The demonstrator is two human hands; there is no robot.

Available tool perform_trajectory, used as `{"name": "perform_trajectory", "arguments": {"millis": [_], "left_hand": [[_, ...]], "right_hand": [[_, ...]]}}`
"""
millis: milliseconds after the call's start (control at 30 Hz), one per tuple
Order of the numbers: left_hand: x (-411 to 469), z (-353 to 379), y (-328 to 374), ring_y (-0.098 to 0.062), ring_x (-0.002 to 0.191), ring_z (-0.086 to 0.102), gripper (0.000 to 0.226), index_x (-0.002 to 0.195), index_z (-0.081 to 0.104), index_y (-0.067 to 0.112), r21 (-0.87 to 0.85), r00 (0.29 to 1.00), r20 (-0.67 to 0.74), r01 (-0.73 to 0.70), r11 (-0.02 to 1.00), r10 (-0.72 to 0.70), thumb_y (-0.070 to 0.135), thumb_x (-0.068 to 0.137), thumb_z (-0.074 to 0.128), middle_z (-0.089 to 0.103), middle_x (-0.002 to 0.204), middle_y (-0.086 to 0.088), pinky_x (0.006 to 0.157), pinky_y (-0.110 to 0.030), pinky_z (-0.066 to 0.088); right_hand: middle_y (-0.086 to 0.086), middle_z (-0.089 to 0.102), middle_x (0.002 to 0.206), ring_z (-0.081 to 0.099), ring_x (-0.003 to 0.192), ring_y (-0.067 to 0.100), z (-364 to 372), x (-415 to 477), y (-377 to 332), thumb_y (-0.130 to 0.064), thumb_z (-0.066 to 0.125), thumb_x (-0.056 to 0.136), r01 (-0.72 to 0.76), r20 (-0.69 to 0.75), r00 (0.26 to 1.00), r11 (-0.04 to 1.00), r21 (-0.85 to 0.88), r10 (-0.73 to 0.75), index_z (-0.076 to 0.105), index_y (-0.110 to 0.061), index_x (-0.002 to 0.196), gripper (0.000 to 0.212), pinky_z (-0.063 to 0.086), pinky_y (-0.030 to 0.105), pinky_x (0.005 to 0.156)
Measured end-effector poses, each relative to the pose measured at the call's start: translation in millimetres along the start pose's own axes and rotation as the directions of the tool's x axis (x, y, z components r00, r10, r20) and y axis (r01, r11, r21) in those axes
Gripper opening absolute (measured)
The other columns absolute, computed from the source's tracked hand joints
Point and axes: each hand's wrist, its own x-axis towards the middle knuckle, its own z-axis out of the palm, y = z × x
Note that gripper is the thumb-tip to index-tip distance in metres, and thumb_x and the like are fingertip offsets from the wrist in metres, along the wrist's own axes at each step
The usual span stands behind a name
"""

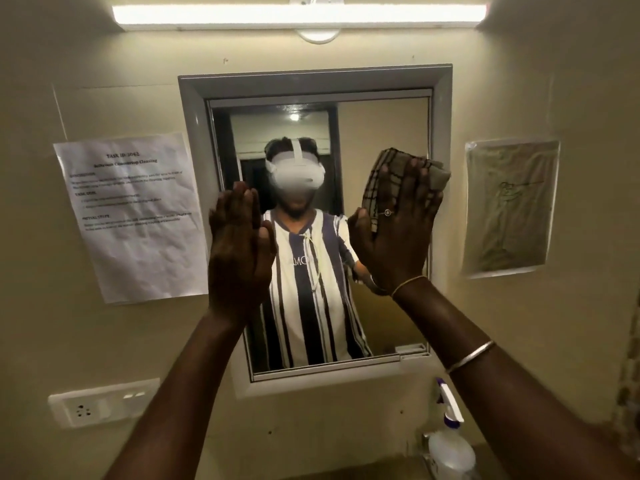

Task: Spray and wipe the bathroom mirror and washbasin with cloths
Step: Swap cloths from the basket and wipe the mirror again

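At middle right, the cloth (pixel 391 164) is pressed on the mirror (pixel 381 126) by the flat right hand (pixel 394 237), so the glass can be wiped. The left hand (pixel 239 244) is held open, empty.

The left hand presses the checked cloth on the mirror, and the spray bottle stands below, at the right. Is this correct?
No. In the head view the right hand presses the checked cloth on the mirror; the left hand holds nothing. The spray bottle stands below, at the right.
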Motion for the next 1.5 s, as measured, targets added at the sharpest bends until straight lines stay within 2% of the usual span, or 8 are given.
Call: {"name": "perform_trajectory", "arguments": {"millis": [467, 633, 933, 1000, 1100, 1267, 1367, 1500], "left_hand": [[-27.9, -8.0, -10.4, -0.03, 0.157, 0.026, 0.05, 0.155, 0.037, -0.002, 0.088, 0.995, 0.094, -0.025, 0.996, 0.017, 0.008, 0.106, 0.041, 0.032, 0.165, -0.018, 0.126, -0.053, 0.026], [-39.6, -8.0, -14.6, -0.032, 0.156, 0.028, 0.051, 0.154, 0.039, -0.001, 0.095, 0.996, 0.085, -0.036, 0.995, 0.028, 0.004, 0.104, 0.045, 0.034, 0.164, -0.018, 0.124, -0.056, 0.028], [-54.9, -12.3, -10.4, -0.037, 0.154, 0.031, 0.05, 0.151, 0.04, -0.008, -0.052, 0.995, 0.094, 0.028, 0.998, -0.023, 0.0, 0.102, 0.047, 0.037, 0.161, -0.023, 0.121, -0.061, 0.032], [-55.5, -17.4, -6.4, -0.038, 0.153, 0.031, 0.049, 0.15, 0.039, -0.009, -0.155, 0.994, 0.101, 0.061, 0.986, -0.046, 0.0, 0.102, 0.045, 0.037, 0.161, -0.024, 0.119, -0.063, 0.034], [-56.1, -24.5, -0.7, -0.039, 0.154, 0.03, 0.049, 0.151, 0.036, -0.009, -0.255, 0.99, 0.126, 0.099, 0.962, -0.068, 0.006, 0.105, 0.04, 0.034, 0.162, -0.024, 0.118, -0.064, 0.034], [-55.4, -28.8, 2.2, -0.039, 0.154, 0.029, 0.051, 0.153, 0.032, -0.01, -0.33, 0.986, 0.127, 0.146, 0.933, -0.11, 0.005, 0.104, 0.036, 0.031, 0.164, -0.023, 0.119, -0.065, 0.032], [-56.0, -27.6, 2.2, -0.039, 0.154, 0.03, 0.051, 0.153, 0.033, -0.009, -0.303, 0.987, 0.134, 0.129, 0.944, -0.092, 0.008, 0.105, 0.037, 0.033, 0.163, -0.023, 0.119, -0.065, 0.032], [-58.9, -24.6, -3.7, -0.042, 0.152, 0.033, 0.049, 0.15, 0.037, -0.01, -0.241, 0.991, 0.125, 0.083, 0.967, -0.054, 0.007, 0.104, 0.041, 0.037, 0.161, -0.025, 0.118, -0.064, 0.034]], "right_hand": [[0.017, 0.015, 0.17, 0.005, 0.159, 0.034, 8.1, -26.2, -92.8, -0.051, 0.037, 0.104, 0.525, 0.082, 0.838, 0.837, 0.152, -0.54, 0.028, -0.023, 0.161, 0.064, 0.011, 0.061, 0.125], [0.021, 0.012, 0.169, 0.004, 0.157, 0.039, 3.1, -43.3, -28.6, -0.045, 0.057, 0.097, 0.313, 0.036, 0.947, 0.942, 0.117, -0.319, 0.018, -0.023, 0.162, 0.08, 0.009, 0.064, 0.124], [0.027, 0.008, 0.168, 0.006, 0.156, 0.046, 9.3, -75.1, -0.2, -0.048, 0.037, 0.103, -0.067, 0.053, 0.997, 0.996, 0.063, 0.064, 0.014, -0.015, 0.162, 0.072, 0.01, 0.067, 0.122], [0.024, 0.0, 0.168, 0.001, 0.157, 0.043, 11.2, -74.9, -27.7, -0.048, 0.041, 0.102, -0.055, 0.072, 0.996, 0.992, 0.116, 0.047, 0.012, -0.014, 0.163, 0.075, 0.008, 0.064, 0.125], [0.018, 0.0, 0.17, -0.006, 0.158, 0.035, 12.6, -80.9, -83.3, -0.043, 0.046, 0.102, 0.193, 0.088, 0.972, 0.954, 0.228, -0.218, 0.019, -0.014, 0.163, 0.073, 0.0, 0.057, 0.127], [0.011, 0.008, 0.171, 0.003, 0.159, 0.029, 23.7, -99.9, -129.8, -0.047, 0.043, 0.103, 0.467, 0.166, 0.842, 0.847, 0.254, -0.514, 0.015, -0.016, 0.163, 0.073, 0.013, 0.061, 0.124], [0.011, 0.01, 0.171, 0.003, 0.159, 0.03, 23.8, -103.6, -103.4, -0.047, 0.042, 0.103, 0.521, 0.18, 0.812, 0.829, 0.205, -0.555, 0.022, -0.022, 0.162, 0.067, 0.014, 0.062, 0.123], [0.014, 0.003, 0.171, 0.002, 0.158, 0.036, 15.4, -113.5, -39.9, -0.041, 0.057, 0.097, 0.31, 0.087, 0.943, 0.945, 0.108, -0.32, 0.024, -0.023, 0.162, 0.075, 0.011, 0.062, 0.125]]}}
